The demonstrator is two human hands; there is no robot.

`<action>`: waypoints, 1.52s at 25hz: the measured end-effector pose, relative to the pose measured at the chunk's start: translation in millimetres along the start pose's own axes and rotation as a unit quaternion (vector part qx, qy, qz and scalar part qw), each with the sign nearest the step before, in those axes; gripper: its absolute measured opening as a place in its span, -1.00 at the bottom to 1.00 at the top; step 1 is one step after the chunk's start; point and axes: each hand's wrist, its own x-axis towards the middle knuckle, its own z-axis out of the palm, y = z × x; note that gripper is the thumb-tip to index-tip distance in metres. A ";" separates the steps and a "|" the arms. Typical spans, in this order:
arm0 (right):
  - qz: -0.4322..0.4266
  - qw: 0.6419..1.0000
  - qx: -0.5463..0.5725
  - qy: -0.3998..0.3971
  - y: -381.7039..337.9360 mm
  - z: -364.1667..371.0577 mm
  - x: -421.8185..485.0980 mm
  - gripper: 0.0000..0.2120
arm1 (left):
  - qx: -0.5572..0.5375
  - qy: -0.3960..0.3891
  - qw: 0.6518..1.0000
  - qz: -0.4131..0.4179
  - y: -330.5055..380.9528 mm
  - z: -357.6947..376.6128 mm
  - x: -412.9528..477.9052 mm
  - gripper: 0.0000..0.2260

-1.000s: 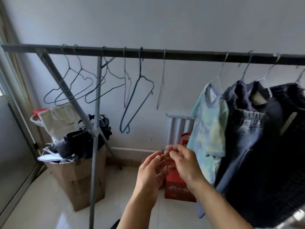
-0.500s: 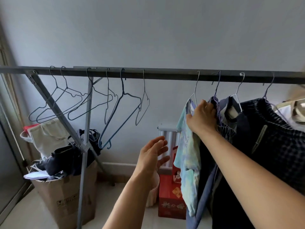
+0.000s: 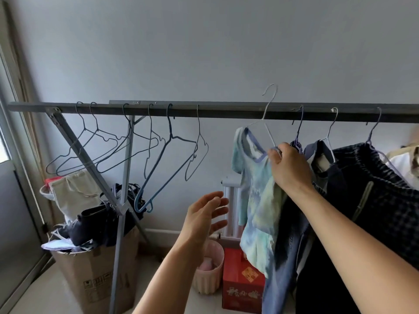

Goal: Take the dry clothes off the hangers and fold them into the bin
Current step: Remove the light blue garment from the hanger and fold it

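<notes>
Right hand [image 3: 290,171] curled round the collar of the tie-dye T-shirt [image 3: 256,200] and the right arm of its wire hanger [image 3: 263,119], at the garment's top. Hanger hook stands above the rail [image 3: 226,112], clear of it. Shirt hangs long axis vertical, falling below and left of that hand. Left hand [image 3: 206,216] empty, fingers loosely spread, lower and just left of the shirt body, apart from it; judged the nearer hand to draw the cloth down
</notes>
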 end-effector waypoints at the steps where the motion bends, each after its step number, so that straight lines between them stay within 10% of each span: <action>1: -0.028 1.000 0.005 -0.012 4.0 -5.2 -2.8 -0.71 | 0.020 -0.002 1.000 0.014 4.3 -0.6 2.5 -0.83; 20: -0.164 0.928 0.208 -0.262 26.9 -72.6 -24.5 -0.76 | 0.438 0.047 0.811 0.385 47.9 -55.5 25.7 -0.88; 30: -0.150 0.884 0.207 -0.392 -9.3 -59.8 -41.3 -0.72 | 0.336 0.080 0.878 0.331 77.4 -41.6 -10.8 -0.86; 35: -0.132 0.887 0.308 -0.318 -21.4 -44.8 -52.2 -0.83 | 0.475 0.128 0.769 0.408 80.7 -39.6 -25.6 -0.84; 38: -0.127 0.903 0.319 -0.258 -26.6 -34.3 -57.9 -0.90 | 0.476 0.146 0.770 0.399 80.0 -51.4 -34.6 -0.87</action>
